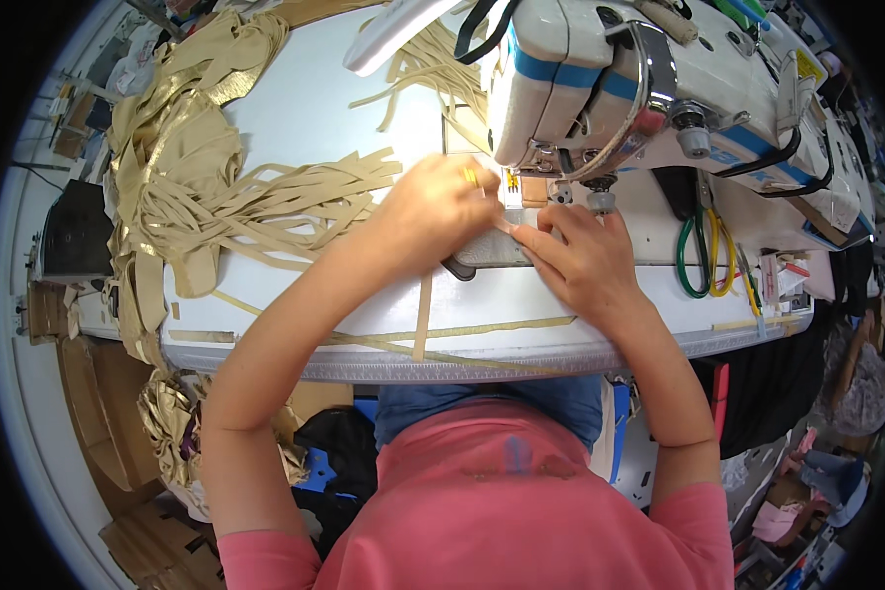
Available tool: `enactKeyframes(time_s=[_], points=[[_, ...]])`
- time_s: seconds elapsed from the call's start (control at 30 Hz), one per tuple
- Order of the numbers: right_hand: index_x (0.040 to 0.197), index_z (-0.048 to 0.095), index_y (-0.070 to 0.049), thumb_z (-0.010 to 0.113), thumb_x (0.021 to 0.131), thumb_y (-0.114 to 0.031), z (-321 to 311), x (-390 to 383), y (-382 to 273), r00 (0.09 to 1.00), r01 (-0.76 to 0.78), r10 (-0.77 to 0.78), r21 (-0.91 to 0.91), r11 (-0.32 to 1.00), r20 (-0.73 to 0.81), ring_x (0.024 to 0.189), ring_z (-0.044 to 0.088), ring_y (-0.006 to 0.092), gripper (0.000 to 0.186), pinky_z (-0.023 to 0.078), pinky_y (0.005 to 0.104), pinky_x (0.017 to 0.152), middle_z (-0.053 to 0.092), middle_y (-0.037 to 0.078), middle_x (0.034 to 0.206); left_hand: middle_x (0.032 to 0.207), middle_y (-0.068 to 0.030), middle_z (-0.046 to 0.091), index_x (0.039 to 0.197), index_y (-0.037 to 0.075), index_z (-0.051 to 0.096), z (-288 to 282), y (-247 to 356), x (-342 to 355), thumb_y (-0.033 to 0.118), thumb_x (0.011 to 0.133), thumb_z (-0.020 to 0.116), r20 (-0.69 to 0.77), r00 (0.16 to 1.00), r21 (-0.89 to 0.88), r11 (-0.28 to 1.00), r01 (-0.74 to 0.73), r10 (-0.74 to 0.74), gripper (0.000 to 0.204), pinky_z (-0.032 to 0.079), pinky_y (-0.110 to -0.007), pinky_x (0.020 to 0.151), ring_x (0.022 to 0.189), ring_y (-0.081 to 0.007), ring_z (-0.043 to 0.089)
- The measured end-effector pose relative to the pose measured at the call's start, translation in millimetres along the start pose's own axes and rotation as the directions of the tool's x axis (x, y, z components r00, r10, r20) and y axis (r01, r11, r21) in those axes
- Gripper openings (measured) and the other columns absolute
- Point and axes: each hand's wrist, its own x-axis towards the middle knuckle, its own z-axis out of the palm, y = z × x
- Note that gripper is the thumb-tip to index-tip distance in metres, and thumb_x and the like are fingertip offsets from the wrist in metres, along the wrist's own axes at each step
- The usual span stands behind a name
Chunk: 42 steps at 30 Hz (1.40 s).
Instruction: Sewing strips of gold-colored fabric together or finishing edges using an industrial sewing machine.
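Note:
My left hand [442, 211], with curled fingers, pinches a narrow pale strip [504, 224] just left of the presser foot [511, 187] of a white sewing machine [551, 79]. My right hand [578, 261] is bent beside the foot, its fingertips closed on the same strip at the front of the machine bed [492, 256]; part of the strip is hidden by my fingers. A beige strip [421, 320] hangs down the white table [364, 295] below my left hand.
Piled beige and gold cut pieces [182, 138] and loose strips [275, 192] cover the table's left side. More strips [428, 69] lie behind. Green-handled scissors [695, 270] and yellow-handled ones [726, 270] rest at the right. A measuring tape [482, 369] runs along the front edge.

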Motion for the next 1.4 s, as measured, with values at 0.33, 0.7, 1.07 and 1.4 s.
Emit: enactKeyframes(time_s=[0.33,0.7,1.07,1.4], points=[[0.106,0.067,-0.019,0.069,0.074,-0.017,8,-2,0,0.999,0.023,-0.025,-0.066,0.998,-0.037,0.076,0.053,0.0143,0.032,0.036,0.0344,0.063,0.052,-0.004,0.085,0.091,-0.0078,0.062,0.092,-0.002,0.067,12,-4,-15,0.006,0.064,0.065,0.072,0.984,0.017,0.986,-0.164,0.162,0.029,0.053,-0.033,0.066,0.079,-0.0227,0.062],[0.107,0.067,-0.017,0.071,0.073,-0.013,15,12,16,0.997,-0.032,0.028,-0.05,0.998,-0.077,0.08,0.059,0.0155,0.035,0.045,0.0346,0.07,0.062,-0.003,0.091,0.073,-0.0051,0.059,0.084,0.002,0.066,27,-51,2,0.008,0.071,0.067,0.028,0.975,-0.081,0.973,-0.218,0.221,0.014,0.051,-0.032,0.062,0.07,-0.022,0.058],[0.107,0.068,-0.019,0.072,0.074,-0.015,22,10,19,0.991,-0.043,0.031,-0.093,0.995,-0.131,0.082,0.06,0.0126,0.034,0.045,0.0306,0.072,0.063,-0.003,0.09,0.07,-0.0064,0.057,0.079,0.003,0.065,24,-55,4,0.01,0.076,0.067,0.077,0.975,-0.072,0.976,-0.205,0.21,0.008,0.05,-0.035,0.06,0.069,-0.0245,0.057],[0.111,0.066,-0.021,0.07,0.079,-0.015,25,4,22,0.997,-0.071,0.067,-0.118,0.991,-0.038,0.079,0.06,0.0116,0.033,0.046,0.0294,0.071,0.063,-0.005,0.089,0.074,-0.0068,0.054,0.084,0.001,0.065,16,-57,10,0.008,0.076,0.065,0.048,0.963,-0.112,0.96,-0.257,0.264,0.01,0.051,-0.033,0.061,0.073,-0.0233,0.057]])
